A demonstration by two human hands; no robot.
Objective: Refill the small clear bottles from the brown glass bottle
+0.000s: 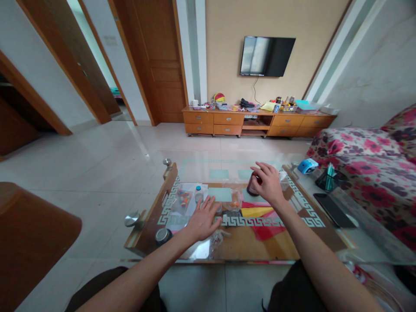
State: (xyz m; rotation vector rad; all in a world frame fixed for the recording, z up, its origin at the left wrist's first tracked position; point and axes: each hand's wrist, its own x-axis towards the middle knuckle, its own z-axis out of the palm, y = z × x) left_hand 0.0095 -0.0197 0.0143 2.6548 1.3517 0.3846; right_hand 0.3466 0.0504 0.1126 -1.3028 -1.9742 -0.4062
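On the glass coffee table point(195, 253), my right hand point(268, 184) has its thumb and fingers around the upper part of a dark brown bottle point(251, 187), which stands on the glass. My left hand point(203, 222) is spread flat, palm down, near the table's middle. Just beyond its fingers stands a small clear bottle with a blue cap point(198, 193). To its left lies a clear bag of colourful pieces point(183, 198). Between the hands is a clear bag with orange items point(235, 203). Crumpled clear plastic point(217, 238) lies beside my left thumb.
A dark can point(163, 236) stands at the table's near left. Red and yellow sheets point(258, 211) show at the right. Further right are a phone point(333, 209), a pen holder point(329, 178) and a blue tissue pack point(307, 166). A floral sofa point(364, 173) borders that side.
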